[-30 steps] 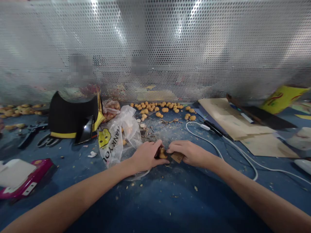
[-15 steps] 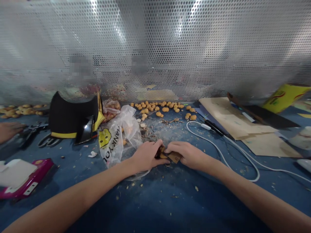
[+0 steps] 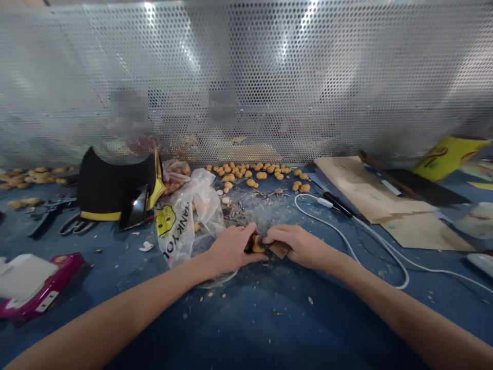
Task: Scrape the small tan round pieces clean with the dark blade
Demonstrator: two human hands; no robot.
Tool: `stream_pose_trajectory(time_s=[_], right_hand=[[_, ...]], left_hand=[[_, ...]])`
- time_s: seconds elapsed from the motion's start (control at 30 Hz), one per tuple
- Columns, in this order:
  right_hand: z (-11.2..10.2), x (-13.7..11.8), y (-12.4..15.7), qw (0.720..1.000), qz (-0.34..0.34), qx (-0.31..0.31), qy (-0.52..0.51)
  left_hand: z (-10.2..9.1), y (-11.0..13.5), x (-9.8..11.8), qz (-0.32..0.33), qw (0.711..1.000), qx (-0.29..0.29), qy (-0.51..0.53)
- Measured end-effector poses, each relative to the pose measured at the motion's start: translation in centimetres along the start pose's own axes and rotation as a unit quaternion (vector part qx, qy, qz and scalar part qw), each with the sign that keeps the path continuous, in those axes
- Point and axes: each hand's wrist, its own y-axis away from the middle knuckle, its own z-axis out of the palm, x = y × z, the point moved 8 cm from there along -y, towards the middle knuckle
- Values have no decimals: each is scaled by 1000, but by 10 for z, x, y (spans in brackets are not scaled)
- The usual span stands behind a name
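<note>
Left hand [image 3: 232, 249] with fingers curled round a tan lump [image 3: 258, 246], right hand [image 3: 296, 245] with fingers pressing a cardboard scrap [image 3: 280, 250].

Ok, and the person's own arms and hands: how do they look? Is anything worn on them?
The left arm and right arm are bare, with no sleeve in view. The left hand and right hand wear no gloves, and neither wrist shows a watch or bracelet. Whether there are rings is hard to tell.
</note>
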Motion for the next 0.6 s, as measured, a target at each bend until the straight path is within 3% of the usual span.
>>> stream_pose_trajectory(time_s=[0.23,0.47,0.6], right_hand=[[-1,2,0,1000,18,-8,-24],[-2,1,1,997,44,38,-46],[0,1,1,999,31,14,-41]], left_hand=[[1,0,0,10,1000,5,0],[0,1,-1,7,1000,16,-4],[0,1,0,10,1000,14,-6]])
